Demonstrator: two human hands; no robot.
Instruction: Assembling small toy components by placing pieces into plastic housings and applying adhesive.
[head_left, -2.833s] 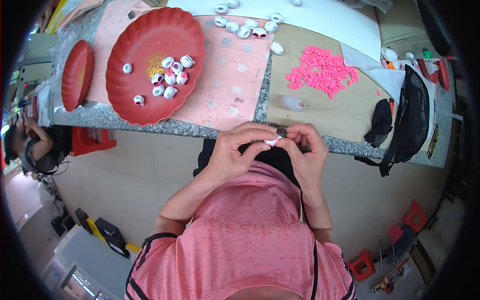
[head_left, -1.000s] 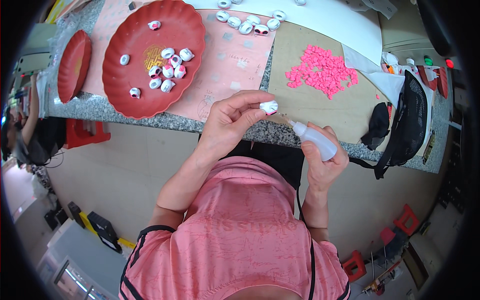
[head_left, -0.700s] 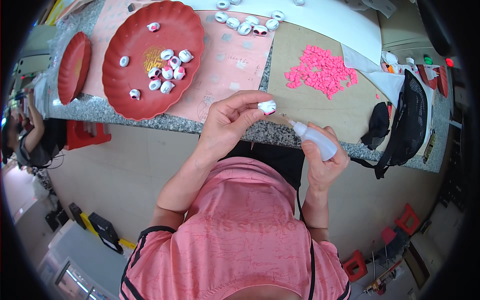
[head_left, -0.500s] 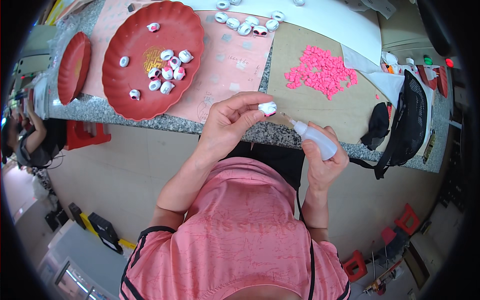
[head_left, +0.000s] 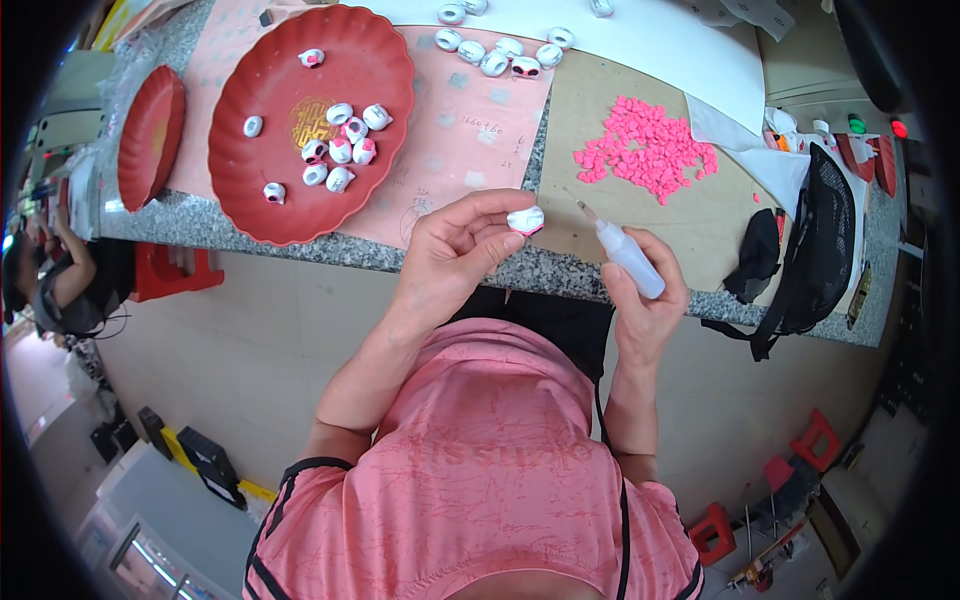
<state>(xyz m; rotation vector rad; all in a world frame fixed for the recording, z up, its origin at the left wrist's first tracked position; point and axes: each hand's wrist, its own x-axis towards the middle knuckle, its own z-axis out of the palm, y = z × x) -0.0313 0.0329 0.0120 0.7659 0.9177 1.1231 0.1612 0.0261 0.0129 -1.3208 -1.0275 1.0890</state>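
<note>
Appearing over the front edge of the counter, the bead is pinched between thumb and fingertips of the left hand, its white side turned up and a pink edge shown below. The bottle is clasped in the right hand, its thin nozzle pointed away from the body and set near the bead but apart from it. The bead is judged light, stiff and perhaps slippery, best held by its sides with 2 or 3 fingertips. The bottle is probably light and soft-walled, best taken round its middle, since its contents may be forced out by a hard squeeze. Similar beads are gathered on the plate; pink bits are heaped on the board.
</note>
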